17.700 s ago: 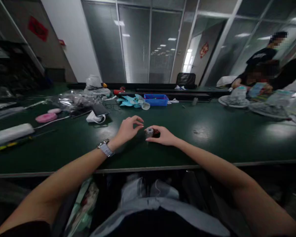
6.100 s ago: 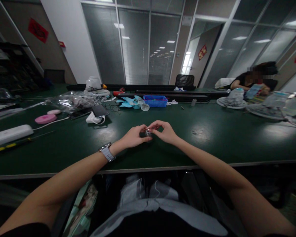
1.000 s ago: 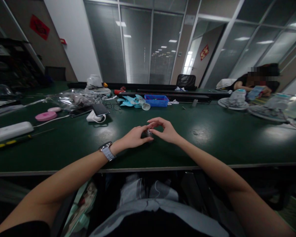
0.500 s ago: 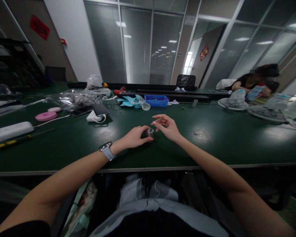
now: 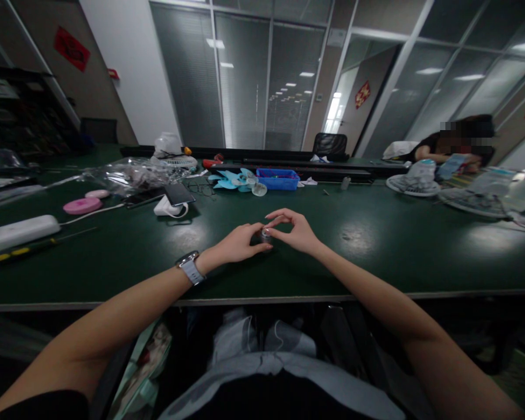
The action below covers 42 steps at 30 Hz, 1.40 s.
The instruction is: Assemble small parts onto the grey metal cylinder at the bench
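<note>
A small silver metal cylinder [image 5: 266,238] stands on the green table, and my left hand [image 5: 240,244] grips it between thumb and fingers from the left. My right hand [image 5: 299,234] reaches in from the right, its thumb and index fingertips brought together in a pinch at the cylinder's top. Whatever those fingertips hold, if anything, is too small to make out. They partly cover the cylinder's top face.
Behind the hands lie light-blue fan blades [image 5: 230,180] and a blue tray [image 5: 277,179]. To the left are a phone [image 5: 179,195], a pink disc [image 5: 83,206], a power strip [image 5: 21,233] and a yellow-handled screwdriver [image 5: 20,251]. Another person [image 5: 455,146] sits at the right.
My right hand has moved slightly left and down, and its fingertips now meet at the cylinder's top. My left hand has stayed in place. The other person has leaned a little.
</note>
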Tool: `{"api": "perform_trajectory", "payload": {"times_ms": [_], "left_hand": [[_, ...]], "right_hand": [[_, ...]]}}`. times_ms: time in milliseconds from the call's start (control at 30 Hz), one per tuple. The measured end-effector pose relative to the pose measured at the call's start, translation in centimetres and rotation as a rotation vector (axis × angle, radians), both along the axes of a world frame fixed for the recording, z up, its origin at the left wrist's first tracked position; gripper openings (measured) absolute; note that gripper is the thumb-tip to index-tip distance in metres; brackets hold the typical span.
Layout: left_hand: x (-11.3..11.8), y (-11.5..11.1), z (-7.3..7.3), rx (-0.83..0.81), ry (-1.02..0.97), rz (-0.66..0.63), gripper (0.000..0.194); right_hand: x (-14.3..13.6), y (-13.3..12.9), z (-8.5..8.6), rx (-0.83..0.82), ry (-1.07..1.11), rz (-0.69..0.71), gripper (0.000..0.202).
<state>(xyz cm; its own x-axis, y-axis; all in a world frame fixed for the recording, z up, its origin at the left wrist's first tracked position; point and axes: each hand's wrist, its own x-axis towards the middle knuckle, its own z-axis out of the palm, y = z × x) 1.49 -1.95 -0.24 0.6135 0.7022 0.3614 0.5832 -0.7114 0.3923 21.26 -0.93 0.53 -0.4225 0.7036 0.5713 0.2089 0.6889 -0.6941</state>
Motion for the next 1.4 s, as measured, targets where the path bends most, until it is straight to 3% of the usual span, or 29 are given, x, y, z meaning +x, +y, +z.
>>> {"api": "perform_trajectory", "payload": {"times_ms": [200, 367, 500, 633, 833, 1033, 1400], "left_hand": [[0.0, 0.0, 0.0, -0.018, -0.013, -0.002, 0.041], [0.0, -0.2, 0.1, -0.04, -0.024, 0.001, 0.039], [0.0, -0.3, 0.2, -0.04, -0.015, 0.007, 0.038], [0.0, -0.3, 0.2, -0.045, -0.022, 0.005, 0.039], [-0.1, -0.3, 0.2, -0.046, -0.025, 0.001, 0.038], [-0.1, -0.2, 0.2, -0.037, -0.026, -0.013, 0.039], [-0.1, 0.1, -0.2, 0.0, -0.022, 0.002, 0.042]], "right_hand": [[1.9, 1.7, -0.1, -0.053, 0.049, -0.031, 0.042], [5.1, 3.7, -0.8, -0.342, -0.195, 0.154, 0.044], [5.7, 4.1, -1.0, -0.515, -0.296, 0.258, 0.047], [5.5, 4.1, -0.9, -0.464, -0.324, 0.272, 0.054], [5.0, 3.9, -1.3, -0.441, -0.274, 0.193, 0.048], [2.8, 2.4, -0.7, -0.235, 0.031, 0.036, 0.048], [0.5, 0.8, -0.3, -0.123, 0.041, 0.08, 0.042]]}}
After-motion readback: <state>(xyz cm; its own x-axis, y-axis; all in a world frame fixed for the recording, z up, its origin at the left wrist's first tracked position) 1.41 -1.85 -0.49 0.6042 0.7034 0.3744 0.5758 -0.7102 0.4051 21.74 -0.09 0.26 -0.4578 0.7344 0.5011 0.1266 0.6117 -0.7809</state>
